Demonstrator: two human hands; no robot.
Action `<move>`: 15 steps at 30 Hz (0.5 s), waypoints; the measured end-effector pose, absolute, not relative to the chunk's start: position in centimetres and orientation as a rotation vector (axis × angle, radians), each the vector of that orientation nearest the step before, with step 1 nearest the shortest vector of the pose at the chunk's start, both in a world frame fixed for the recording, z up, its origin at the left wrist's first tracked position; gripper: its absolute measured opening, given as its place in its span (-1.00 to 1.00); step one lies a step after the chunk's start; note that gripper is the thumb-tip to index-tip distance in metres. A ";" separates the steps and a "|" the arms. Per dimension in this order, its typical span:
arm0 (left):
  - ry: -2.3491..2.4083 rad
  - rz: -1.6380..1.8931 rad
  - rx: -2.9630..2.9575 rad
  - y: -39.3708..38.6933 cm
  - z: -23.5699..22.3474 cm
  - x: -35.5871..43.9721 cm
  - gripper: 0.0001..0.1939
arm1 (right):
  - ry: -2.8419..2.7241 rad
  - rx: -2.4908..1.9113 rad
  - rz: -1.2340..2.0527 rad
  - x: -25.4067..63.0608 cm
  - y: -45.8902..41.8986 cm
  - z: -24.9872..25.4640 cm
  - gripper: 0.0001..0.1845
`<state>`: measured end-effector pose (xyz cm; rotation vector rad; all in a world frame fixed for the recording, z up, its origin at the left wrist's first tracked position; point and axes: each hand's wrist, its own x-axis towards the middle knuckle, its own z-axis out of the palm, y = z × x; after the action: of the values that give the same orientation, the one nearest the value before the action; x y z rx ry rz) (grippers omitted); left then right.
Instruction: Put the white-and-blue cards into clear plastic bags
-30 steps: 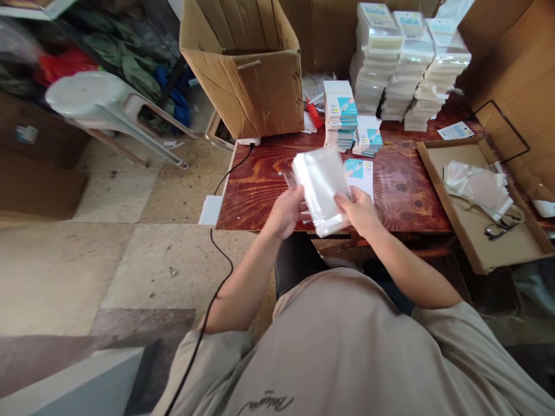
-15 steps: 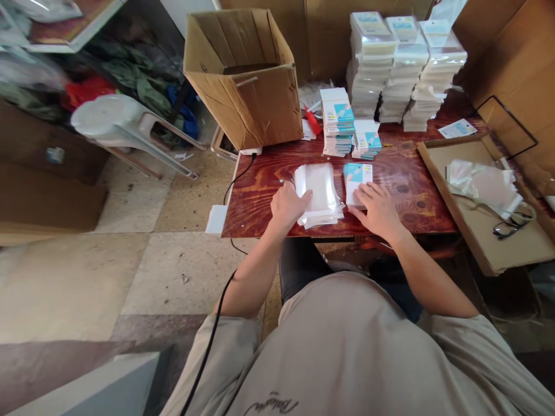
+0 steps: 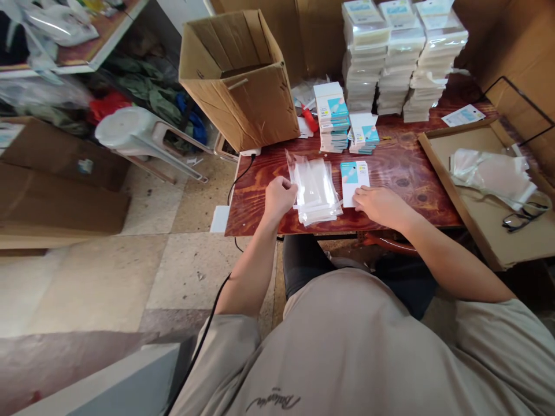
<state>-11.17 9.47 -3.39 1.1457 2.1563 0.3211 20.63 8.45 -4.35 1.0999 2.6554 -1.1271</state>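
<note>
My left hand [image 3: 280, 199] pinches the left edge of a clear plastic bag [image 3: 293, 166], which tilts up from a loose pile of clear bags [image 3: 318, 188] on the table. To the right of that pile lies a small stack of blue-and-white printed cards [image 3: 354, 173] with hang holes. At the stack's lower right edge, the fingers of my right hand [image 3: 375, 203] are pressed together on the top card; its thumb is hidden. Behind them stand a taller pile of the same cards [image 3: 332, 112] and a shorter pile of cards [image 3: 364, 133].
Tall stacks of bagged cards [image 3: 364, 52] rise at the back right. An open cardboard box [image 3: 260, 110] stands at the back left. A shallow carton [image 3: 481, 231] with bags and glasses lies on the right. A white stool [image 3: 125, 127] is on the floor.
My left hand has closed on a bag's edge and raised it slightly off the pile. My right hand has moved from over the card stack to its right edge, fingers drawn together.
</note>
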 end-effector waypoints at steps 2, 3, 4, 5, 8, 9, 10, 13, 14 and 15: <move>2.085 0.546 0.886 9.7 -3.2 -10.5 -0.79 | 2.599 1.068 -1.166 20.8 9.3 -4.1 -0.77; 2.017 0.641 0.725 9.8 -3.1 -10.2 -0.80 | 2.582 1.053 -1.162 20.8 9.6 -3.9 -0.76; 1.933 0.708 0.568 9.9 -3.0 -9.8 -0.80 | 2.573 1.040 -1.144 20.7 9.7 -3.6 -0.73; 1.847 0.744 0.433 9.9 -2.9 -9.4 -0.81 | 2.568 1.037 -1.112 20.6 9.8 -3.4 -0.71; 1.665 0.735 0.179 9.6 -2.8 -8.1 -0.93 | 2.581 1.051 -1.010 20.3 9.3 -3.2 -0.69; 1.631 0.732 0.128 9.5 -2.9 -7.7 -0.95 | 2.593 1.056 -0.997 20.2 9.0 -3.2 -0.68; 1.606 0.739 0.092 9.3 -3.0 -7.2 -0.93 | 2.609 1.070 -0.994 20.3 8.7 -3.3 -0.68; 1.586 0.841 0.060 8.9 -3.4 -5.7 -0.85 | 2.648 1.279 -1.002 21.5 8.0 -3.4 -0.64; 1.590 0.887 0.067 8.7 -3.5 -5.2 -0.82 | 2.649 1.425 -1.006 22.1 7.8 -3.3 -0.64; 1.592 0.926 0.078 8.6 -3.5 -4.8 -0.80 | 2.641 1.603 -1.016 22.7 7.8 -3.2 -0.65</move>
<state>-4.77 8.62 -3.51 0.0783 1.5916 0.9260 22.74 7.76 -3.23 1.6031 2.6411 -1.0164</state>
